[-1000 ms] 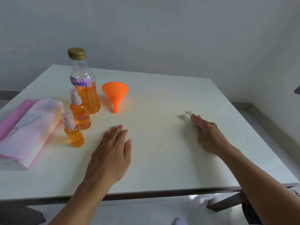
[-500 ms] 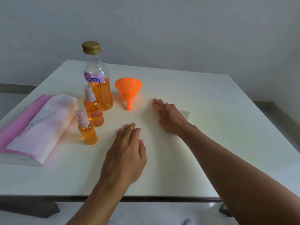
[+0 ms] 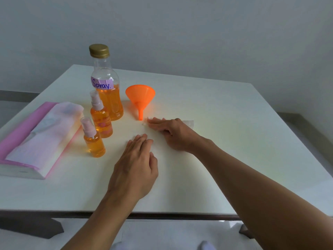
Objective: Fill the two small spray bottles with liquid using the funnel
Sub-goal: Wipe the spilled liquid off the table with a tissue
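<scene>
White tissue [image 3: 188, 122] mostly under right hand [image 3: 173, 135]

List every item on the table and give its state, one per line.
Large bottle: capped, upright, partly full.
Taller spray bottle: capped, filled.
Shorter spray bottle: capped, filled.
Funnel: lying tipped, unused.
Tissue pack: lying flat.
Left hand: flat, empty.
Right hand: pressing a tissue.

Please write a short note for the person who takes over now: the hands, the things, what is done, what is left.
Left hand: flat on the table, empty.
Right hand: presses a white tissue near the funnel spout.
Both small spray bottles are capped and hold orange liquid; the large bottle is capped too.
Filling looks done. Left: finish wiping.
</scene>
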Demonstrator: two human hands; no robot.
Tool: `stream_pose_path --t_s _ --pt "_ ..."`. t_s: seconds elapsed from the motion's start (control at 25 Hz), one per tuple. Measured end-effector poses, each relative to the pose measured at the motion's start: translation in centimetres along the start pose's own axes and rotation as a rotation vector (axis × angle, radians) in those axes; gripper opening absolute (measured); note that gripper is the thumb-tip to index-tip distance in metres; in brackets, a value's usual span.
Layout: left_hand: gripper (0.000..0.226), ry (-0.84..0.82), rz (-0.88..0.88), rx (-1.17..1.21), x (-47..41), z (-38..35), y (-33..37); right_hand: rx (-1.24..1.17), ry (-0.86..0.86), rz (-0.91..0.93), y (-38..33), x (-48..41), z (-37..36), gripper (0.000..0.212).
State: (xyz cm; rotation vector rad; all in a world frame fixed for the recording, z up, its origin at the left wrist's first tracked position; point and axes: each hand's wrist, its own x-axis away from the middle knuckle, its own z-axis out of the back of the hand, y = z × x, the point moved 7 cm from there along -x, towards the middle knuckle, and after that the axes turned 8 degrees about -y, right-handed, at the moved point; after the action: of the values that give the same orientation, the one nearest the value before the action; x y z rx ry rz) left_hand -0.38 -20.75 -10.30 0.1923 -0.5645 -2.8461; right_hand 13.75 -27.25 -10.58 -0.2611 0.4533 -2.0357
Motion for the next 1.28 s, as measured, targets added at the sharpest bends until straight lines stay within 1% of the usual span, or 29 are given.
stream_pose_path --t_s 0.12,0.2,0.32,0.4,0.48,0.56,0.6,0.64,0.68,0.8,0.88,0.92,1.0,1.04,1.08,1.2,1.24,1.28 --pt "0.05 -0.002 -0.013 0.008 0.0 0.0 0.0 0.009 -0.037 0.068 -0.8 3.2 -0.1 0.059" --pt "0.05 -0.007 -0.018 0.009 0.0 0.0 0.0 0.018 -0.06 0.11 -1.5 6.8 -0.3 0.06" --pt "0.051 -0.021 -0.02 0.005 -0.1 -0.1 -0.1 0.031 -0.074 0.081 -0.2 12.6 0.0 0.067" --pt "0.051 -0.029 -0.018 0.0 -0.1 -0.2 -0.1 0.105 -0.031 -0.057 3.8 14.9 1.9 0.078" --pt "0.051 -0.038 -0.011 -0.009 -0.1 -0.3 0.0 0.166 0.036 -0.301 9.3 16.3 4.4 0.09" --pt "0.051 -0.042 -0.003 -0.008 0.0 -0.3 0.1 0.129 0.131 -0.562 13.8 16.7 6.5 0.087" --pt "0.051 -0.043 0.0 -0.007 -0.1 -0.3 0.0 0.103 0.173 -0.638 14.6 15.9 6.6 0.082" --pt "0.051 -0.045 0.004 -0.006 -0.2 -0.3 -0.1 0.076 0.201 -0.647 14.1 14.4 6.3 0.078" --pt "0.051 -0.05 0.009 -0.007 -0.2 -0.3 -0.2 0.051 0.198 -0.607 12.8 12.4 5.3 0.077" --pt "0.05 -0.068 0.011 -0.006 -0.2 -0.4 -0.1 0.033 0.088 -0.364 5.5 9.0 1.3 0.083" --pt "0.049 -0.075 0.01 -0.003 -0.2 -0.3 -0.2 0.053 0.042 -0.193 0.8 10.8 0.0 0.088" --pt "0.049 -0.081 0.013 -0.002 -0.2 -0.4 -0.2 0.076 0.021 -0.135 -0.2 12.7 -0.4 0.088" --pt "0.049 -0.089 0.026 -0.008 -0.1 -0.5 -0.3 0.101 0.016 -0.107 0.3 16.8 0.3 0.084" --pt "0.049 -0.092 0.026 -0.011 -0.1 -0.6 -0.3 0.103 0.036 -0.151 1.8 18.6 1.3 0.081" --pt "0.049 -0.094 0.024 -0.013 -0.1 -0.7 -0.3 0.102 0.065 -0.242 3.8 20.3 2.5 0.079" --pt "0.049 -0.094 0.027 -0.011 -0.1 -0.7 -0.2 0.148 0.167 -0.606 11.5 23.1 6.3 0.078" --pt "0.049 -0.092 0.029 -0.009 -0.1 -0.7 -0.1 0.14 0.185 -0.746 13.6 22.9 7.0 0.074" --pt "0.049 -0.091 0.033 -0.006 -0.1 -0.7 -0.1 0.12 0.219 -0.858 14.8 21.8 7.5 0.065"
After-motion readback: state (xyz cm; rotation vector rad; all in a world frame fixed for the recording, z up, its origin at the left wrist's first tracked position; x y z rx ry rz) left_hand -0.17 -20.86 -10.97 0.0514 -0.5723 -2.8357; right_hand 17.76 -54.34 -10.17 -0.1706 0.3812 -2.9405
